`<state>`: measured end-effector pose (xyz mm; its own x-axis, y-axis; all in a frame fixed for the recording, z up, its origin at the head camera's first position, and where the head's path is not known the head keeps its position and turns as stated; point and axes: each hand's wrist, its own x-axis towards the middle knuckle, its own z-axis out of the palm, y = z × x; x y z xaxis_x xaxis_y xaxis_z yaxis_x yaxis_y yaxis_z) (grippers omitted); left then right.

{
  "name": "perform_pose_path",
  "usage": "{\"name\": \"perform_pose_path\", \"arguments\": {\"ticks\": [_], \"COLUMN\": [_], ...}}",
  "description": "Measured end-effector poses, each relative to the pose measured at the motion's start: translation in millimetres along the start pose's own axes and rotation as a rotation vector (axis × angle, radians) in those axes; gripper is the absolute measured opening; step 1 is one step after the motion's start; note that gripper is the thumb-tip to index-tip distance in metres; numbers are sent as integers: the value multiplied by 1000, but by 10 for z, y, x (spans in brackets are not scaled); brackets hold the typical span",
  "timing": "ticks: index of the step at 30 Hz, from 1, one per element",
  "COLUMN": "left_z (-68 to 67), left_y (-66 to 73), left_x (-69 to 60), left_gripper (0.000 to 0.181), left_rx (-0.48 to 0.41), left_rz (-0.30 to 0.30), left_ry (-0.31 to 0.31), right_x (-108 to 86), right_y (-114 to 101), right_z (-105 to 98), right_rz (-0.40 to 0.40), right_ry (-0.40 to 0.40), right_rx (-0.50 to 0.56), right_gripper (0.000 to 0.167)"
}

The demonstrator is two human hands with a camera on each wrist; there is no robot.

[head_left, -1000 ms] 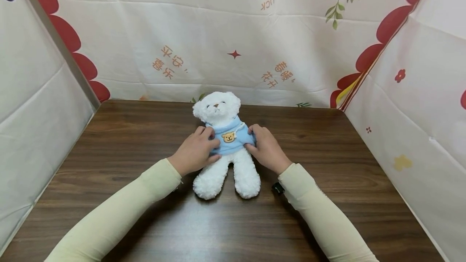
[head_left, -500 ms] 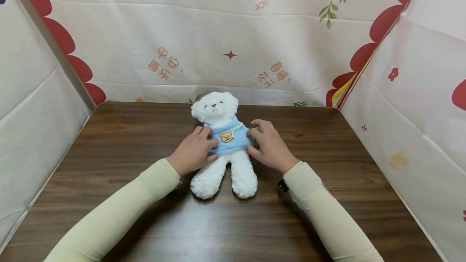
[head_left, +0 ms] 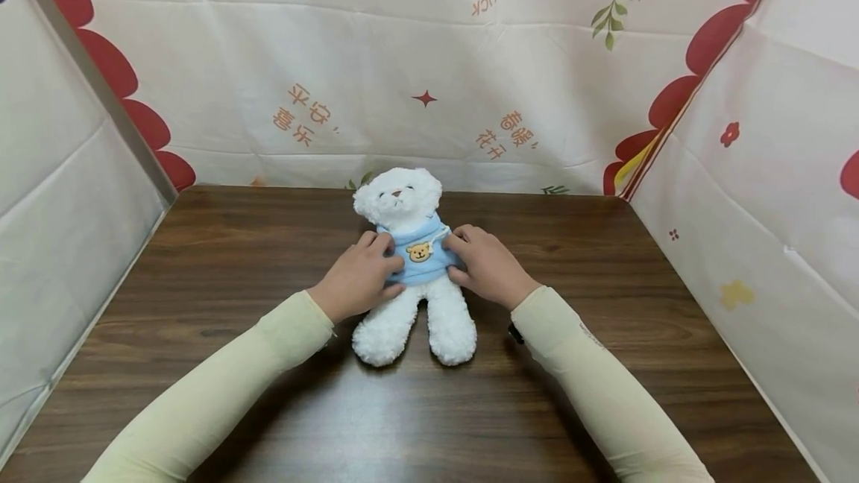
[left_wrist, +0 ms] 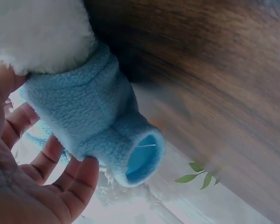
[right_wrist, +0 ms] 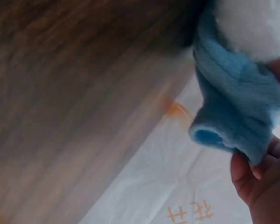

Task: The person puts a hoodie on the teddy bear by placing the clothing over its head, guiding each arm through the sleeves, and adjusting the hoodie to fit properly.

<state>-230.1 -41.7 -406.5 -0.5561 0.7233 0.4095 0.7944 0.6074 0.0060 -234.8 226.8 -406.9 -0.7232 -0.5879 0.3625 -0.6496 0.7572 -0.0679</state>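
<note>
Closest to me, my pale sleeves (head_left: 221,386) cross the front of the desk (head_left: 403,423), coming in from its near corners, with a small black device (head_left: 515,333) at my right wrist. Beyond them lies the white plush bear (head_left: 438,294) on its back, midway between the left and right edges, its legs spread towards me.

My hands flank its middle, half closed. The left hand (head_left: 356,274) has its thumb by the hem and bent fingers on the side of the blue top (head_left: 419,270), in what I judge a light hold. The right hand (head_left: 493,267) pinches the opposite side, near the other sleeve.

I take this to be the step of settling the top on the bear. The sleeve opening (left_wrist: 144,161) in the left wrist view shows no paw, so the next move probably calls for steadying the body while a soft arm is worked through; I can't see where the arms are.

The top is fleecy, with a tan bear-face patch (head_left: 419,252) and a white cord (head_left: 439,236), and sits over the belly. Past the neck, the curly-furred head (head_left: 403,197) tips towards the left, close to the far edge. Behind that edge hangs a printed white cloth (head_left: 376,51).
</note>
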Motion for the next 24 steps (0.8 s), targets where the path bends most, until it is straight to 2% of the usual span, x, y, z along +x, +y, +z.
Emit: {"name": "perform_pose_path", "arguments": {"ticks": [5,9,14,18,20,24], "left_z": [26,39,36,75,109,143], "left_y": [2,5,11,34,50,101], "left_x": [4,11,21,41,51,81], "left_gripper": [23,22,20,22,28,43], "left_rx": [0,-9,-25,-11,0,10], "left_rz": [33,42,5,-26,-40,-61], "left_ry": [17,22,29,54,73,87], "right_x": [28,27,-5,-51,-62,-65], "right_y": [-12,-16,-22,-29,-31,-34], "right_z": [61,79,35,-36,-50,-18], "right_rz": [-2,26,88,100,91,90], "right_ry": [65,105,12,-64,-74,-49], "right_rx": [-56,-73,-4,101,124,127], "right_gripper": [7,7,12,26,28,17]}}
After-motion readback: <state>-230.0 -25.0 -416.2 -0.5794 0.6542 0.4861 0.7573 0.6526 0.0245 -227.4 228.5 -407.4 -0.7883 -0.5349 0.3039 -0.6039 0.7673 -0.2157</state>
